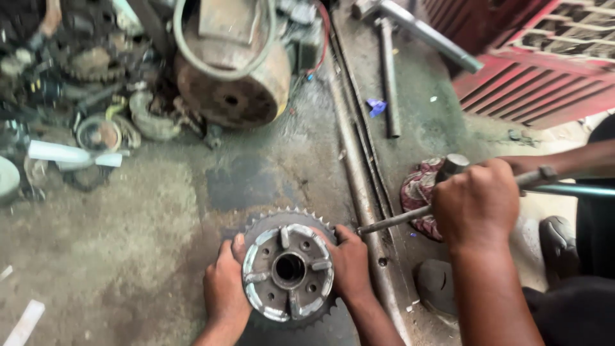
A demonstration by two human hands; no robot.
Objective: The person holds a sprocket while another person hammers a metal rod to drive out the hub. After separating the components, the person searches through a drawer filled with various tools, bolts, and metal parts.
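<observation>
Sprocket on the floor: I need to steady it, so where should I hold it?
Probably hold the sprocket by its outer rim, on opposite left and right sides, coming down from above. It lies flat on the floor, hub face up, so only the edges offer purchase. The left hand and right hand flank it this way.

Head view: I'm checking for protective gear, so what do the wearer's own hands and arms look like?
Both are bare: the left hand and right hand, either side of the sprocket hub, have no gloves, and no sleeves, rings or watch show on the forearms up to the frame edge. The larger arm at right is another person's, also bare.
</observation>
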